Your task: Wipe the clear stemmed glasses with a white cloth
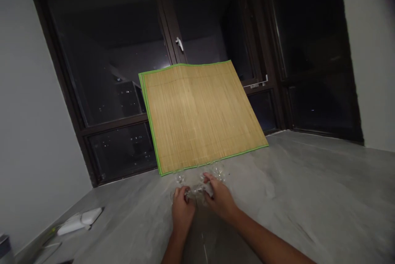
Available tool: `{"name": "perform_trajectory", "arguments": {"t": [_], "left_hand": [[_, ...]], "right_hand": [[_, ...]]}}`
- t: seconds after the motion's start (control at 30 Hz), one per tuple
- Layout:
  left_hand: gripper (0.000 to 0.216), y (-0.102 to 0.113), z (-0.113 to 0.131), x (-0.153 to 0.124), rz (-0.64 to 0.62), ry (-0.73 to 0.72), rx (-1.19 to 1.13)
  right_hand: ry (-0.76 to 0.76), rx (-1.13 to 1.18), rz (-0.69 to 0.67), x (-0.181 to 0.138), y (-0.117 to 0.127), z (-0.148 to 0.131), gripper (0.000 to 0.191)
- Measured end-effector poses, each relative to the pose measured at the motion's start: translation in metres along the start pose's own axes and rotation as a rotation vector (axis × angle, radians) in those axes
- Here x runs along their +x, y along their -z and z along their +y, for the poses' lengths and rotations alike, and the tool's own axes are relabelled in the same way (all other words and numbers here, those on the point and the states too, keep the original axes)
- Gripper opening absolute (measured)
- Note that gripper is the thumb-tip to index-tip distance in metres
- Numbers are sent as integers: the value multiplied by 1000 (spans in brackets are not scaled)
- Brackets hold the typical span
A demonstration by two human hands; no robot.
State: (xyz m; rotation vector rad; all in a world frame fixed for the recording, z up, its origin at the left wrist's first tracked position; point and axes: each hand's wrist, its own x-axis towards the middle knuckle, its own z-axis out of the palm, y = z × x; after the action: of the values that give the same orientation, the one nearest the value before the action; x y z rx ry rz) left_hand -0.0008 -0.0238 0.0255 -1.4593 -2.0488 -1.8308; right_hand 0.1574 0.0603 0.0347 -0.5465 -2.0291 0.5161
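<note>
A small clear glass cup (196, 191) lies between my two hands, low over the grey stone sill. My left hand (182, 208) is closed, its fingers curled at the left end of the glass. At the right end, my right hand (221, 199) grips it, thumb below and fingers bent above. Just beyond my hands stand more clear glasses: one at the left (180, 177) and one at the right (217, 168). Other glass edges show partly behind my right fingers. Being transparent and a little blurred, the glasses have outlines that are hard to separate.
A folded bamboo mat (200, 115) with green edging leans against the dark window behind the glasses. At the left, a white object with a cord (80, 220) lies on the grey sill (293, 190). A dark container (5, 247) is at the lower left edge.
</note>
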Motion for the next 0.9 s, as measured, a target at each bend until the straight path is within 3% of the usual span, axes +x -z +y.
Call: {"name": "perform_trajectory", "arguments": {"t": [0.1,0.23,0.4,0.57,0.77,0.9], "left_hand": [[38,-4,1,-2,-59,-27,16],[38,-4,2,-1,-53,3,-19],[36,-4,1,1,-131,-22,20],[32,-6,-2,-1,-158,-101,94],[33,-7,-1,-3,-155,-88,58],[33,-8,-1,-3,-120,-70,108]], "right_hand": [[22,191,79,-1,-12,6,59],[-76,333,158,1,-17,8,53],[-99,259,311,0,-13,6,48],[-117,225,375,1,-6,2,41],[-143,262,388,2,-7,3,36],[-148,304,299,2,-11,5,39]]}}
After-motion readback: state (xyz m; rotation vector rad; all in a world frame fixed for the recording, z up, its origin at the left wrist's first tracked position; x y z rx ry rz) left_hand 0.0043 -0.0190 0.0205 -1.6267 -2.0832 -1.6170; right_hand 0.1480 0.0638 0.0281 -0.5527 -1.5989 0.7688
